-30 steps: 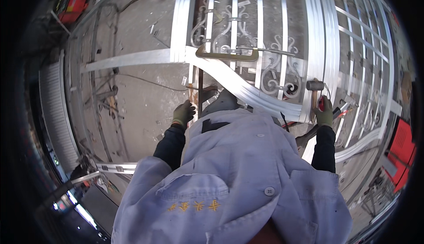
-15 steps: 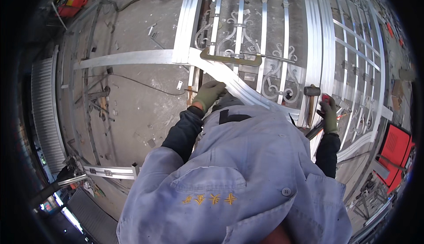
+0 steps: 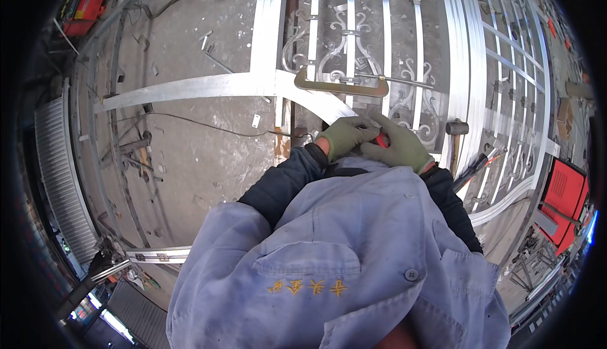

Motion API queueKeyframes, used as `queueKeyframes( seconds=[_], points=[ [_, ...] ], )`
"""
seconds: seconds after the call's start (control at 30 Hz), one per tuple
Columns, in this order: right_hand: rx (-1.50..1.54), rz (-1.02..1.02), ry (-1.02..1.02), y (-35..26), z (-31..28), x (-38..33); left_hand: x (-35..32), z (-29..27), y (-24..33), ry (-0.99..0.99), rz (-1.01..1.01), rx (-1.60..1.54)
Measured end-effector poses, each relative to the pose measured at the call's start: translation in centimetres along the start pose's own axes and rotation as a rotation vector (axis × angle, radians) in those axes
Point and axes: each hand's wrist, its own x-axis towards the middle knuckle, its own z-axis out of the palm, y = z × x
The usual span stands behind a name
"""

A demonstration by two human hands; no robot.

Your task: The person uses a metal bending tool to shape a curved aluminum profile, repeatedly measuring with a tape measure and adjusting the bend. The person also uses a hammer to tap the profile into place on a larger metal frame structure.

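Observation:
My left hand (image 3: 343, 136) and my right hand (image 3: 399, 148), both in green gloves, meet just above my chest. Between them they pinch a small red-handled tool (image 3: 382, 140), most of it hidden by the fingers. Under the hands lies a silver metal gate (image 3: 465, 64) with upright bars and ornate scrolls, flat on the floor. A curved flat metal strip (image 3: 316, 99) runs out from beneath my left hand. A tan clamp-shaped bracket (image 3: 341, 87) rests across the bars just beyond my hands.
A hammer (image 3: 456, 129) sits on the gate frame right of my right hand. Red boxes (image 3: 566, 194) lie at the far right, a red case (image 3: 85, 9) at top left. A thin cable (image 3: 190, 121) crosses the concrete floor. A ribbed shutter (image 3: 57, 178) lies at left.
My right hand has come left from beside the hammer to join my left hand. My left hand has shifted slightly right, and both now close on the red-handled tool.

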Motion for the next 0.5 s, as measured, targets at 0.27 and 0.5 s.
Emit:
queueKeyframes(
  seconds=[0.27, 0.5],
  points=[
    [-0.087, -0.032, 0.088, 4.5, 0.4, 7.2, 3.1, -7.7, -2.8, 0.185, 0.172, -0.131],
    [-0.388, 0.254, 0.234, 10.8, -3.5, 18.8, 12.7, -20.3, -0.3, 0.485, 0.299, 0.411]
  ],
)
